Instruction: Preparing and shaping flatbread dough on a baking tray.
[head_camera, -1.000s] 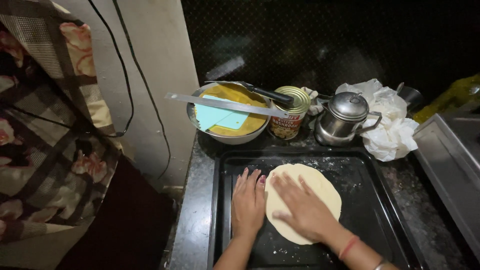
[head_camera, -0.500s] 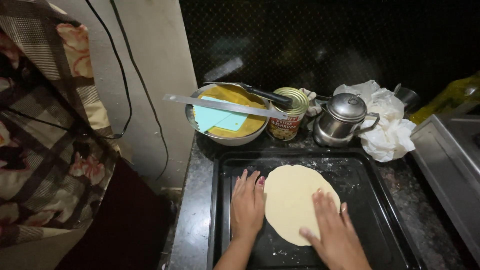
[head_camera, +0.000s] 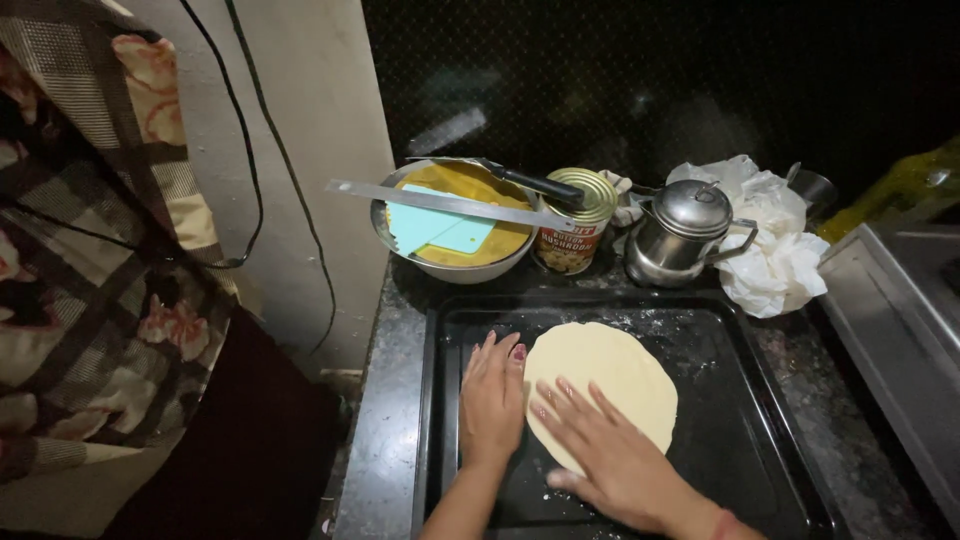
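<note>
Both hands lie open, gripping nothing: left hand (head_camera: 492, 402) braces the dough (head_camera: 600, 390) edge on the tray (head_camera: 740, 450), right hand (head_camera: 610, 455) presses it flat.

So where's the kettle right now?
In the head view the kettle stands behind the black tray, right of centre, between the tin can and the crumpled white bag.

The right hand (head_camera: 612, 462) has slid from the lower right edge of the dough round (head_camera: 610, 385) onto its left part.
</note>
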